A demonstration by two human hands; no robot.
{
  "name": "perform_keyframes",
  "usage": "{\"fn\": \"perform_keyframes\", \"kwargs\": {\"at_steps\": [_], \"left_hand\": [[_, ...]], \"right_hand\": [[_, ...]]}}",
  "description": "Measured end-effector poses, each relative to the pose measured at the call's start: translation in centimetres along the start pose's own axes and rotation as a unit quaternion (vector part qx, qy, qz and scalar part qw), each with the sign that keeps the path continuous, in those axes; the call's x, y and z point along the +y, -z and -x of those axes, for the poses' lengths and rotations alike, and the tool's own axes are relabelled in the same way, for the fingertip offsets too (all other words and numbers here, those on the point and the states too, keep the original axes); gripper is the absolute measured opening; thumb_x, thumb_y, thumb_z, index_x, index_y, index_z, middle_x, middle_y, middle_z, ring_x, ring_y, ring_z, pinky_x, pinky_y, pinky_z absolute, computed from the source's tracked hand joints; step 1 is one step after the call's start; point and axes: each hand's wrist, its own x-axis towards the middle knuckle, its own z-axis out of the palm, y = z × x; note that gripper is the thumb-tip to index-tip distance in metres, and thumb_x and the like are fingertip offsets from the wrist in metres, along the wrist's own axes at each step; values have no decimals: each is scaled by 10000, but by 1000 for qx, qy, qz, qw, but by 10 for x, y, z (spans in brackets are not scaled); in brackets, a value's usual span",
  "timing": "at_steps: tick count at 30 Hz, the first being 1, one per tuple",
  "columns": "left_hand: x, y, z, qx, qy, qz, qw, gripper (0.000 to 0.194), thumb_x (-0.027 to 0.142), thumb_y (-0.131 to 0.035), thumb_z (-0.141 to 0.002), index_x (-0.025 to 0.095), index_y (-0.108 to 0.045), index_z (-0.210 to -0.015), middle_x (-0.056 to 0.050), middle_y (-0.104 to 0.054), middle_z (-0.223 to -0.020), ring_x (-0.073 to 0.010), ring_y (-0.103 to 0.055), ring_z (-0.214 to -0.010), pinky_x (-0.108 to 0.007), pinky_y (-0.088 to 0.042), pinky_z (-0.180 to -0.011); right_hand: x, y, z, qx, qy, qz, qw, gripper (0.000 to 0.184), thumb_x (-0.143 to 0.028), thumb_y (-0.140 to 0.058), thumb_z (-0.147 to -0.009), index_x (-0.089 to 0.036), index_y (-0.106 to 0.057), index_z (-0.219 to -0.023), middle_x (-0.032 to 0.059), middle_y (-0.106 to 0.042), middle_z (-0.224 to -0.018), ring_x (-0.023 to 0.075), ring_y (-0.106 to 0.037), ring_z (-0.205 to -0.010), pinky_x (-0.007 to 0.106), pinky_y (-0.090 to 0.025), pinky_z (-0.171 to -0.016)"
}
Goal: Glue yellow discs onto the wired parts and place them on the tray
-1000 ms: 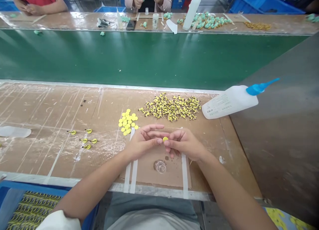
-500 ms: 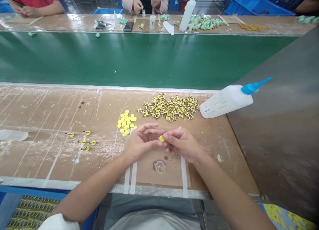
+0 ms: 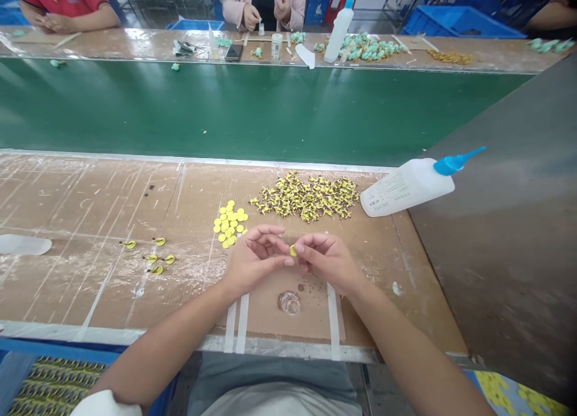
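In the head view, my right hand [image 3: 331, 261] pinches a small yellow disc [image 3: 293, 250] between thumb and fingertips. My left hand [image 3: 258, 256] is right beside it, with curved fingers and the thumb apart from them. Its fingertips are close to the disc; whether they touch it is hard to see. Just below both hands is a small clear glass dish [image 3: 289, 303] on a taped cardboard sheet [image 3: 265, 326]. Loose yellow discs [image 3: 229, 223] lie beyond my left hand. Behind my hands spreads a heap of small yellow-and-dark pieces [image 3: 309, 196].
A white bottle with a blue nozzle [image 3: 408, 187] leans by the metal panel [image 3: 509, 223] on the right. Several discs with dark pieces attached [image 3: 155, 258] lie left. Across a green belt [image 3: 202, 109], people sit at another bench. A blue-edged tray [image 3: 58, 383] is low left.
The yellow disc has turned and shows a narrower face between my fingertips. My hands stay in nearly the same place. The view has shifted slightly.
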Motion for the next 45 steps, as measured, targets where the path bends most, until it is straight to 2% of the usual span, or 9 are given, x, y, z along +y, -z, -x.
{"fn": "perform_keyframes", "kwargs": {"at_steps": [4, 8, 11, 14, 20, 25, 33, 39, 45], "left_hand": [[2, -2, -1, 0, 63, 44, 997, 417, 147, -858, -691, 191, -680, -1065, 14, -709, -750, -112, -687, -681, -229, -542, -711], [2, -3, -2, -45, 161, 100, 981, 351, 251, -826, -751, 172, -683, -1062, 4, -679, -757, -102, -657, -597, -214, -528, -586], [1, -3, -2, -82, 211, 111, 968, 348, 289, -810, -773, 151, -686, -1067, -34, -699, -791, -121, -674, -615, -228, -546, -587], [2, -2, -3, -78, 225, 115, 964, 361, 283, -820, -763, 143, -687, -1068, -68, -725, -863, -139, -703, -659, -249, -572, -632], [6, -4, -1, -61, 196, 121, 971, 351, 247, -830, -749, 150, -681, -1052, -28, -691, -810, -140, -706, -683, -279, -596, -687], [7, -3, 1, -43, 152, 113, 981, 354, 186, -834, -733, 166, -681, -1052, -25, -676, -901, -137, -709, -711, -275, -594, -714], [6, -2, -1, -34, 97, 89, 991, 330, 156, -826, -732, 189, -689, -1030, -49, -710, -1038, -154, -733, -760, -281, -617, -718], [0, 0, 0, -25, 78, 59, 995, 385, 139, -846, -700, 195, -683, -1044, -68, -752, -1040, -183, -754, -751, -295, -621, -722], [-1, 0, 0, 18, 55, 45, 997, 330, 141, -859, -682, 181, -702, -970, -56, -776, -967, -166, -750, -737, -281, -620, -734]], "right_hand": [[-5, 3, 3, 7, 79, 128, 989, 381, -540, -758, -775, -166, -685, -779, -15, -596, -628, 76, -452, -496, 218, -337, -465], [-11, 8, 8, -84, 76, 218, 969, 372, -517, -690, -849, -154, -676, -772, -16, -564, -613, 77, -401, -519, 218, -292, -472], [-11, 10, 10, -125, 78, 240, 960, 372, -502, -646, -888, -148, -683, -778, 18, -629, -667, 97, -468, -555, 225, -349, -500], [-7, 11, 9, -105, 93, 239, 961, 361, -495, -654, -886, -150, -682, -784, 42, -674, -725, 119, -532, -609, 242, -423, -551], [-2, 11, 5, -125, 39, 109, 985, 335, -478, -739, -824, -151, -671, -850, 37, -697, -748, 91, -540, -567, 213, -441, -520], [-3, 11, 1, -126, -18, 36, 991, 363, -495, -770, -785, -154, -681, -870, 63, -735, -820, 90, -580, -564, 199, -468, -497], [-2, 1, 0, -49, -21, -20, 998, 369, -495, -824, -709, -151, -691, -720, 11, -672, -693, 49, -467, -460, 179, -358, -416], [1, -3, 0, -37, -56, -82, 994, 341, -466, -831, -711, -154, -694, -718, -1, -666, -700, 26, -412, -435, 173, -302, -397], [5, -10, 1, -9, -28, -82, 996, 343, -489, -819, -716, -167, -712, -769, -8, -668, -707, 28, -406, -430, 177, -317, -399]]}}
